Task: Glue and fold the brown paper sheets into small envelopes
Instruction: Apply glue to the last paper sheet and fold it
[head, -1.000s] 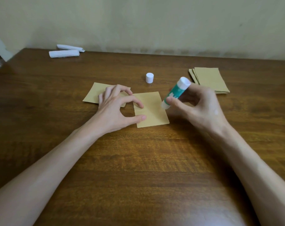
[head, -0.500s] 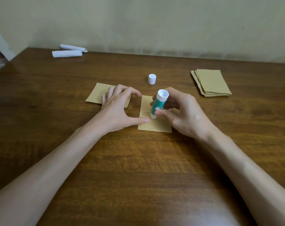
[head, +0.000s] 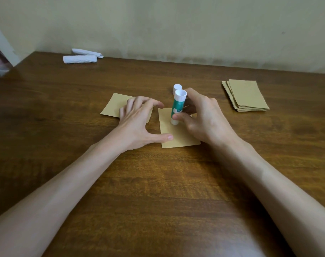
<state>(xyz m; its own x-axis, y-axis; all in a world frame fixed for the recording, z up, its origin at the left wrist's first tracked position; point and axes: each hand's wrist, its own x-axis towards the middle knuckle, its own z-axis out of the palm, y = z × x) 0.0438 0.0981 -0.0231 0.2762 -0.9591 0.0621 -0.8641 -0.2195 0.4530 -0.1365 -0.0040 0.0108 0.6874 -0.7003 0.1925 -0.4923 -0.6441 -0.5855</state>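
Right hand [head: 204,117] grips green-labelled glue stick [head: 177,106], writing unreadable; spread left hand [head: 137,123] presses sheet [head: 179,139].

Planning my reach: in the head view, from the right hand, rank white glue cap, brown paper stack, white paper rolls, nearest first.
1. White glue cap, just behind the right hand.
2. Brown paper stack, to its right.
3. White paper rolls, far left.

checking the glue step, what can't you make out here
Head view:
Tip of the glue stick, pressed onto the brown sheet: glue line unseen.
That sheet's right side, behind the right hand.
Part of the second sheet, under the left hand.
Glue stick label, too small.
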